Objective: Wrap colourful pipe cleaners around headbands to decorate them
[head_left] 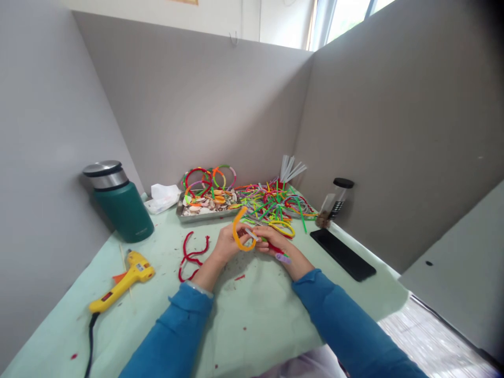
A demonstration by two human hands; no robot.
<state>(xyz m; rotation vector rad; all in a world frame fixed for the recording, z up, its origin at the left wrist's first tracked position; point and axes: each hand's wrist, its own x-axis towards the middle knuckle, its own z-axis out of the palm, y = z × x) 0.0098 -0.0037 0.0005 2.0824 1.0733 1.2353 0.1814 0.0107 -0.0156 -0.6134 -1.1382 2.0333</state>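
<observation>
Table (252, 310) bears flask (124, 210) (lettering illegible), glue gun (121, 286) and tray (210, 217); above it, left hand (226, 244) and right hand (272, 240) pinch an orange strip (235, 231).

Bright daylight enters through the window (350, 21) at upper right. The right partition (394, 115) sits in shade; wide-angle distortion stretches the edges, and the top-right corner darkens.

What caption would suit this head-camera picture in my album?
Left hand and right hand meet at a curled orange strip over a green tabletop, yellow glue gun at left, metal tray behind.
</observation>
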